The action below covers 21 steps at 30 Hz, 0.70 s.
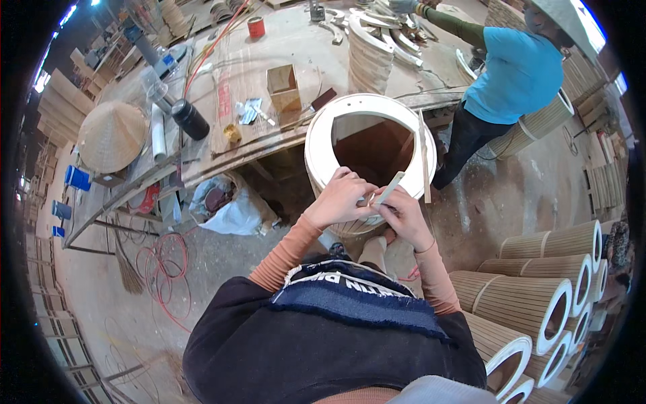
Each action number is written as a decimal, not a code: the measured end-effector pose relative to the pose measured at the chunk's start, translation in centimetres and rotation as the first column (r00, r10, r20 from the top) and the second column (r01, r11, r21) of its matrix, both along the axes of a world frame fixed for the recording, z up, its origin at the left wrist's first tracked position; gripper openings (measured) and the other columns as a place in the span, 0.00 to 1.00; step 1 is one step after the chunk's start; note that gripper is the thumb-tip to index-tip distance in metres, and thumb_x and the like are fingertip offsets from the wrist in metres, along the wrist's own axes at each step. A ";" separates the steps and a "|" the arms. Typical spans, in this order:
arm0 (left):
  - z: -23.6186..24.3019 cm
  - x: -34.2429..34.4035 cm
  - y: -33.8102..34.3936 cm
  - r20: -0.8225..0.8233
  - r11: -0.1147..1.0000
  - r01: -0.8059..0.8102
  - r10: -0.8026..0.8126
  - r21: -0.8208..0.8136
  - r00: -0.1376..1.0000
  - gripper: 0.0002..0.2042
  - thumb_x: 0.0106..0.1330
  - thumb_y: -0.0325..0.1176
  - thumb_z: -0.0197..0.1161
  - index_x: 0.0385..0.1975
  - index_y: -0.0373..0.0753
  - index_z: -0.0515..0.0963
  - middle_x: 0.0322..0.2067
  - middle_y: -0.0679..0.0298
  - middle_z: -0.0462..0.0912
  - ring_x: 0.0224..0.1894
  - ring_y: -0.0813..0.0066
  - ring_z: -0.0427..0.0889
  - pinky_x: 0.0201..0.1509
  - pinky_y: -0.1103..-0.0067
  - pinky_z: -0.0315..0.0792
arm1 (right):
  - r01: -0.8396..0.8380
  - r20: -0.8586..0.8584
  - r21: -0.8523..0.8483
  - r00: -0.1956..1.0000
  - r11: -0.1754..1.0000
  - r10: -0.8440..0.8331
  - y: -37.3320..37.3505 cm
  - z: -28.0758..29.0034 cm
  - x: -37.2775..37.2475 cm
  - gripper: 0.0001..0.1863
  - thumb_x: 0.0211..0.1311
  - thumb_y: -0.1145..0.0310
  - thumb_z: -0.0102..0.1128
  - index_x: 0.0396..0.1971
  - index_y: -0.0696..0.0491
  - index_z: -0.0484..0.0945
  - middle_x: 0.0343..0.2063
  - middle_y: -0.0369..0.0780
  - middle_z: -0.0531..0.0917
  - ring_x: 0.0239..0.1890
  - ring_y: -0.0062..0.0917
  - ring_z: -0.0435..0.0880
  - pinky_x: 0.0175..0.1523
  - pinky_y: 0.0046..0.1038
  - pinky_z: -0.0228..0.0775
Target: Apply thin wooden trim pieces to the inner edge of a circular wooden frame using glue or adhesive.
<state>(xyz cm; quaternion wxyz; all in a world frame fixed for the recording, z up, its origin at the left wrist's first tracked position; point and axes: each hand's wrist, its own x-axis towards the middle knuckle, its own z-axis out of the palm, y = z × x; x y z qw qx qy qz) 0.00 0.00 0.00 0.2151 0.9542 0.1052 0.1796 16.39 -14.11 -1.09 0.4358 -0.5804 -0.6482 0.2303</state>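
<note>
A slatted wooden drum with a white ring top (pixel 320 138) stands upright in front of me, its round opening showing a brown inside. Over its near rim my two hands meet. My right hand (pixel 405 214) is closed on a short, pale, flat strip (pixel 390 188) that sticks up at a slant. Close beside it, my left hand (pixel 346 196) has its fingers pinched near the strip's lower end; what they hold is too small to make out. A longer thin wooden strip (pixel 424 158) lies across the ring's right side.
The workbench (pixel 222 151) beyond carries a wooden box (pixel 283 88), a black bottle (pixel 190 119) and a stack of curved pieces (pixel 369 64). A co-worker in a blue shirt (pixel 517 74) stands at the right. Several slatted drums (pixel 515 299) lie at lower right; a red hose (pixel 165 269) coils left.
</note>
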 end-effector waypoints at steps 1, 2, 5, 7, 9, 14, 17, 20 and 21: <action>0.3 -0.2 0.4 -0.043 0.999 0.028 -0.029 -0.040 0.999 0.20 0.57 0.47 0.67 0.45 0.41 0.83 0.30 0.62 0.83 0.41 0.65 0.79 0.56 0.70 0.63 | 0.021 -0.006 -0.004 1.000 1.000 -0.021 0.2 0.3 -0.4 0.14 0.57 0.67 0.67 0.44 0.52 0.82 0.46 0.44 0.82 0.52 0.37 0.78 0.60 0.38 0.66; 0.5 -0.4 0.7 -0.085 0.995 0.053 -0.060 -0.080 0.995 0.19 0.57 0.45 0.67 0.44 0.39 0.82 0.31 0.62 0.83 0.43 0.64 0.78 0.57 0.70 0.63 | 0.042 -0.012 -0.009 0.999 0.999 -0.042 0.5 0.4 -0.7 0.14 0.57 0.67 0.67 0.43 0.53 0.82 0.45 0.44 0.82 0.52 0.38 0.77 0.60 0.38 0.67; 0.9 0.1 -0.2 -0.129 0.996 0.064 -0.070 -0.057 0.989 0.18 0.57 0.44 0.66 0.44 0.39 0.82 0.32 0.61 0.82 0.43 0.63 0.78 0.58 0.70 0.64 | 0.095 0.236 0.131 0.964 0.987 -0.124 -0.1 1.6 -0.3 0.15 0.58 0.63 0.67 0.43 0.53 0.81 0.44 0.43 0.82 0.53 0.40 0.77 0.59 0.38 0.66; 0.5 0.0 -0.3 -0.082 0.997 0.069 -0.073 -0.044 0.994 0.19 0.57 0.42 0.66 0.43 0.37 0.81 0.34 0.60 0.83 0.45 0.63 0.78 0.59 0.69 0.63 | 0.125 0.307 0.145 0.937 0.981 -0.165 0.3 2.3 -0.6 0.19 0.59 0.57 0.66 0.44 0.54 0.81 0.44 0.44 0.81 0.53 0.41 0.76 0.59 0.39 0.65; -0.6 0.0 -0.1 0.079 0.997 0.051 -0.055 0.051 0.995 0.17 0.57 0.41 0.65 0.41 0.36 0.81 0.37 0.60 0.83 0.47 0.63 0.78 0.60 0.69 0.63 | 0.161 0.356 0.139 0.913 0.977 -0.201 0.6 2.5 -0.7 0.24 0.60 0.50 0.64 0.44 0.56 0.80 0.45 0.45 0.81 0.53 0.42 0.75 0.60 0.40 0.65; -1.5 0.2 -0.1 0.074 0.987 0.031 -0.043 0.159 0.996 0.16 0.58 0.45 0.64 0.36 0.38 0.81 0.34 0.62 0.80 0.43 0.66 0.75 0.54 0.70 0.64 | 0.147 0.476 0.156 0.855 0.977 -0.205 1.6 2.3 0.0 0.28 0.61 0.43 0.61 0.34 0.58 0.80 0.34 0.45 0.81 0.44 0.39 0.77 0.59 0.38 0.64; -0.9 0.2 -0.4 0.047 0.986 0.004 -0.012 0.165 0.999 0.15 0.58 0.45 0.63 0.33 0.38 0.80 0.32 0.62 0.79 0.41 0.66 0.75 0.53 0.70 0.64 | 0.099 0.530 0.104 0.836 0.990 -0.140 2.2 1.7 0.6 0.29 0.63 0.41 0.57 0.29 0.57 0.79 0.28 0.43 0.80 0.37 0.36 0.77 0.57 0.36 0.63; -0.4 0.2 -0.5 0.056 0.989 -0.011 0.003 0.150 0.998 0.13 0.58 0.43 0.62 0.30 0.39 0.80 0.29 0.63 0.78 0.39 0.66 0.75 0.51 0.71 0.64 | 0.087 0.502 0.097 0.856 0.991 -0.124 2.4 1.8 0.6 0.29 0.64 0.40 0.55 0.29 0.55 0.80 0.26 0.41 0.80 0.35 0.35 0.77 0.54 0.34 0.62; -0.4 0.2 -0.5 0.047 0.989 -0.015 0.009 0.144 0.999 0.12 0.57 0.42 0.62 0.28 0.39 0.80 0.28 0.63 0.78 0.38 0.66 0.75 0.50 0.71 0.65 | 0.083 0.487 0.079 0.867 0.993 -0.111 2.4 1.8 0.6 0.28 0.64 0.40 0.54 0.30 0.54 0.80 0.27 0.41 0.81 0.36 0.34 0.77 0.52 0.34 0.62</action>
